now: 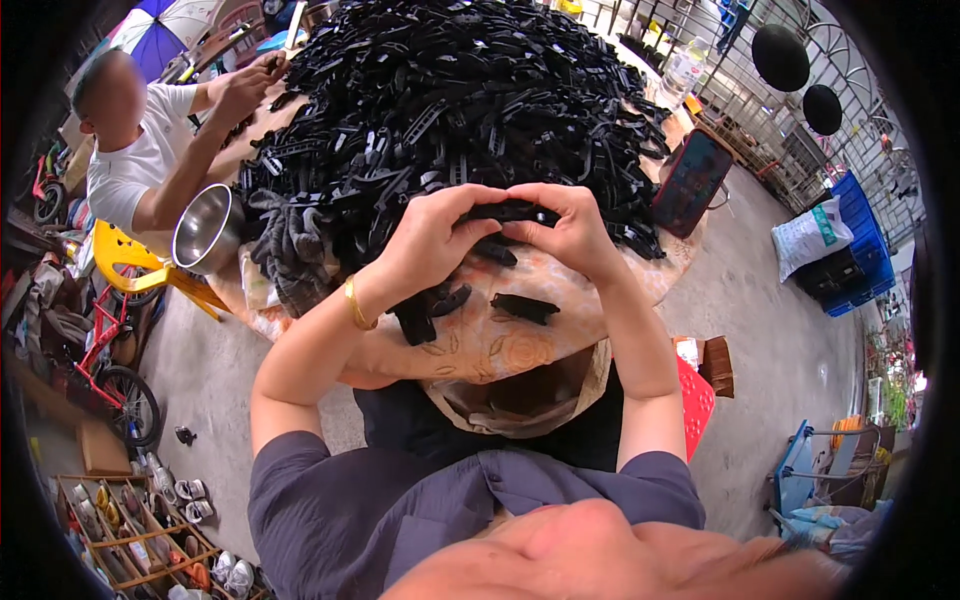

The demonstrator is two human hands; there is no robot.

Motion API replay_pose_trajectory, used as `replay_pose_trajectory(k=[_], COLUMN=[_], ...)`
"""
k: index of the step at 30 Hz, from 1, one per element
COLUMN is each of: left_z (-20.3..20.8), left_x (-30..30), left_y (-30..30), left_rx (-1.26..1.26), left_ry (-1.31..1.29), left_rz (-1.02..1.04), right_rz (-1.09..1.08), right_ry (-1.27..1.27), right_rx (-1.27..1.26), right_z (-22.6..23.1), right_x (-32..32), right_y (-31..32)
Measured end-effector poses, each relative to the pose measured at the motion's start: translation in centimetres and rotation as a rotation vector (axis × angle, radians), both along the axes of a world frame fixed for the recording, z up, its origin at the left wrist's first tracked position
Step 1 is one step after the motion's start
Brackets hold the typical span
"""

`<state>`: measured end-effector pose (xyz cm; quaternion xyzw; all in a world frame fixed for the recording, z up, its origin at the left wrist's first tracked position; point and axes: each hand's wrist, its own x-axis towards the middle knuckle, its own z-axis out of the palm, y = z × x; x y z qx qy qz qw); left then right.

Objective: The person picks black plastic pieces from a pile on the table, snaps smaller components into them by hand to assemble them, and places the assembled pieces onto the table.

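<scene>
My left hand (428, 238) and my right hand (578, 232) meet above the near part of the table. Between the fingertips of both they pinch a slim black plastic piece (508, 211), partly covered by the fingers. Just beyond rises a big heap of similar black plastic pieces (450, 110). Close to my forearms, a few loose black pieces (525, 308) lie on the flowered tablecloth (510, 352). Grey knit gloves (288, 255) rest left of my left hand, against the heap. A gold bangle (357, 303) circles my left wrist.
A phone (692, 183) leans at the table's right side. At left, a person in a white shirt (130, 180) handles something small near a steel bowl (205, 228) and a yellow chair (120, 255). An open sack (520, 400) hangs below the table's near edge; a red stool (697, 405) is beside me.
</scene>
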<state>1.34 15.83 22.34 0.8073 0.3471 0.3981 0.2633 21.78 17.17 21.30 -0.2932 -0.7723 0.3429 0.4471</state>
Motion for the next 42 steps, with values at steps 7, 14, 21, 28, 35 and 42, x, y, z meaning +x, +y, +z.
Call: replay_pose_trajectory(k=[7, 14, 21, 28, 35, 42], left_z=[-0.8, -1.9, -1.0, 1.4, 1.9, -1.2], left_x=[0.9, 1.3, 0.1, -1.1, -2.7, -4.7], left_y=[-1.1, -1.2, 0.2, -0.4, -3.8, -4.7], left_rx=[0.151, 0.275, 0.374, 0.440, 0.247, 0.320], left_ry=[0.234, 0.317, 0.314, 0.400, 0.666, 0.812], left_rz=[-0.347, -0.487, -0.305, -0.237, -0.309, -0.066], right_rz=[-0.675, -1.454, -1.462, -1.427, -1.395, -1.345], right_ry=[0.136, -0.406, -0.340, -0.215, -0.246, -0.149], right_rx=[0.349, 0.732, 0.673, 0.747, 0.740, 0.731], right_z=[-0.4, -4.8, -6.2, -6.5, -7.2, -6.8], right_x=[5.9, 16.8, 18.7, 18.0, 18.5, 17.5], right_y=[1.5, 3.7, 4.2, 4.5, 5.0, 4.7])
